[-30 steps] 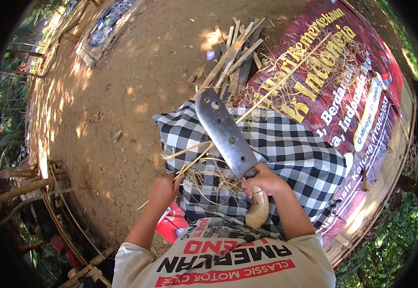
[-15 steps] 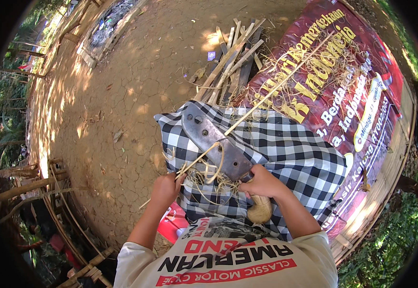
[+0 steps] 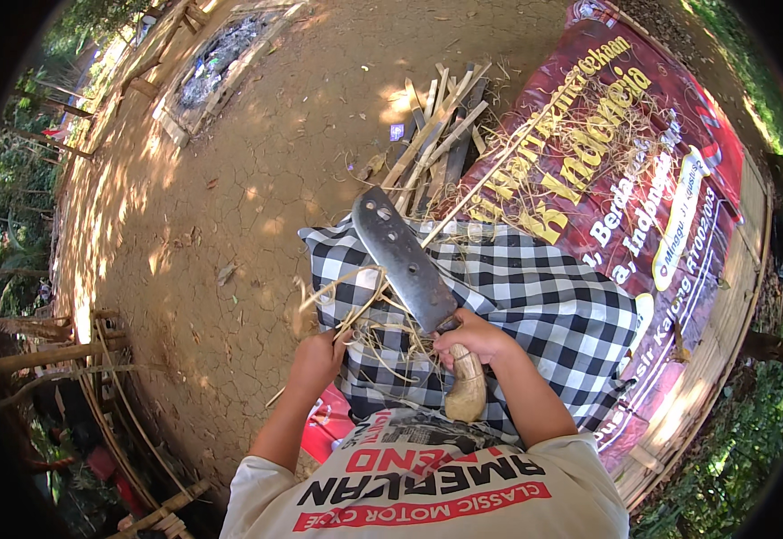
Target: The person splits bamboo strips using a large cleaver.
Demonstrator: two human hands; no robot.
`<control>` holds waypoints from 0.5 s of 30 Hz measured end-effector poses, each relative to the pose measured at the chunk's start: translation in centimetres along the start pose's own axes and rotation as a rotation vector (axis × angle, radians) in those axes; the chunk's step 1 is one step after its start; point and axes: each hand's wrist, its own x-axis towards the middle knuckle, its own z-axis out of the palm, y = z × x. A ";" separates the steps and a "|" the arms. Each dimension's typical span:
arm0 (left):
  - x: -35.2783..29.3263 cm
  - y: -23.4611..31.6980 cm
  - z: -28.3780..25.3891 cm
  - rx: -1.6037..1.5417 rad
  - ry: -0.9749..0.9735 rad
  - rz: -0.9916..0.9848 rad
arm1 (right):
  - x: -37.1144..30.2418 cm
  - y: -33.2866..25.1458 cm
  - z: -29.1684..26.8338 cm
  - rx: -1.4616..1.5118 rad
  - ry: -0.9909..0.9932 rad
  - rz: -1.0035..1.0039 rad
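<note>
My right hand (image 3: 479,343) is wrapped round the top of the curved wooden handle (image 3: 466,395) of a machete. Its broad dark blade (image 3: 406,260) has several holes and points away and to the left, over a black-and-white checked cloth (image 3: 553,296) on my lap. My left hand (image 3: 321,357) is closed on a thin bamboo strip, whose pale far length (image 3: 490,175) comes out beyond the blade toward the upper right. The blade lies across the strip and hides part of it. Curled shavings (image 3: 391,346) hang between my hands.
Split bamboo pieces (image 3: 441,135) lie heaped on the cracked earth ahead. To the right, a dark red printed banner (image 3: 580,180) strewn with shavings covers a bamboo platform (image 3: 724,314). An ash-filled framed pit (image 3: 221,67) is at the far left, bamboo poles (image 3: 59,359) at the near left.
The machete has turned in my right hand, so its blade looks narrower and sits more upright. A shaving near the blade now sticks out farther left. My left hand keeps its grip.
</note>
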 end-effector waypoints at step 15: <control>10.2 21.0 -1.3 -0.867 -0.425 0.375 | -14.8 -1.0 0.4 -0.023 0.881 -0.791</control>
